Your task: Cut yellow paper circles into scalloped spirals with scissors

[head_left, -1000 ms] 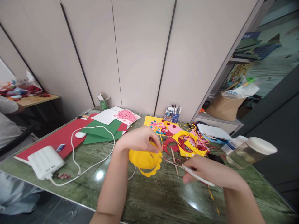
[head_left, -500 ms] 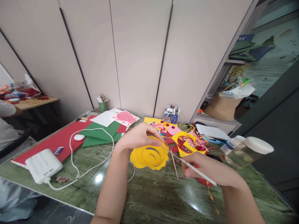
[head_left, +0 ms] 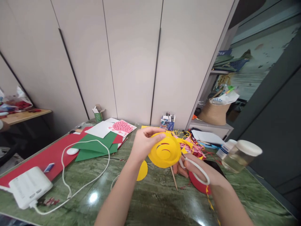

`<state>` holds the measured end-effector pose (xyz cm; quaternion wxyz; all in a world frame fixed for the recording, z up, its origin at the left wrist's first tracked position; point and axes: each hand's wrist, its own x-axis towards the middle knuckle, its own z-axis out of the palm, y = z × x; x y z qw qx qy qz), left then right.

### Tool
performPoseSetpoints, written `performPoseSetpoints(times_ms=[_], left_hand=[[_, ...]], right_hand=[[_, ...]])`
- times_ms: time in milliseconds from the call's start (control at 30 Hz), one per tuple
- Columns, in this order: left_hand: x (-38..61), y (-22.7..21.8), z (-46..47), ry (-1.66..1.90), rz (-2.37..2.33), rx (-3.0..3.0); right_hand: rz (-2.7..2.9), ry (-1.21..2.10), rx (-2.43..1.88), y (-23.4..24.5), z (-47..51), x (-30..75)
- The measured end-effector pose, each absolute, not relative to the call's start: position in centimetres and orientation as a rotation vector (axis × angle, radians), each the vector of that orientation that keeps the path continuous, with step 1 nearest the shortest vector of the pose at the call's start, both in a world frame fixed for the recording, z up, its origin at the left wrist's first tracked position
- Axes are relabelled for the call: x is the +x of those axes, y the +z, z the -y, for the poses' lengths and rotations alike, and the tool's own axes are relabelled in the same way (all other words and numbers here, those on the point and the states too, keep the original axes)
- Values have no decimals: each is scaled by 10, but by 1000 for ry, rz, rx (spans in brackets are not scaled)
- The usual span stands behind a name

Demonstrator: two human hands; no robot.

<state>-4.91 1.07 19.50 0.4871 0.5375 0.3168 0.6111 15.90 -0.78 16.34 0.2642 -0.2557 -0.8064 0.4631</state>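
Observation:
My left hand (head_left: 145, 142) pinches a yellow paper piece (head_left: 164, 153) by its upper left edge and holds it raised above the table. The piece is round, with curved cuts that form a spiral. White-handled scissors (head_left: 207, 179) are in my right hand (head_left: 196, 166), at the paper's lower right edge; their blades are mostly hidden. A yellow paper disc (head_left: 142, 171) lies on the table beside my left forearm. Below the raised paper lies a thin wooden stick (head_left: 174, 179). Red round material (head_left: 199, 185) shows under my right hand.
Yellow and pink paper scraps (head_left: 191, 146) lie behind my right hand. On the right stands a lidded jar of liquid (head_left: 240, 158). At left are green paper (head_left: 94, 146), red paper (head_left: 63, 150) and a white power bank (head_left: 30, 186) with a looping cable (head_left: 87, 179).
The yellow paper has been lifted and tilted towards me. The scissors have turned, so their handle loop now shows wide. A yellow disc now shows on the table; the view has shifted.

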Motion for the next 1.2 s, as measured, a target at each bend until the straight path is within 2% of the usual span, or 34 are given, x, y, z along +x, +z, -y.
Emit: performPoseSetpoints(times_ms=[267,400,567,1200], left_hand=[[-28,191,-3,1727,-815,1261],[-21,189,0,1824,-826,1196],[-24,189,-1,1804,-798,1164],[-25,192,0,1819,-881,1235]], right_hand=[[2069,1237,-660,152,7,156],[1997,1333,-624,153,8,154],[2041,1331,-657,164,13,155],[1951,1265,-872,147,10,157]])
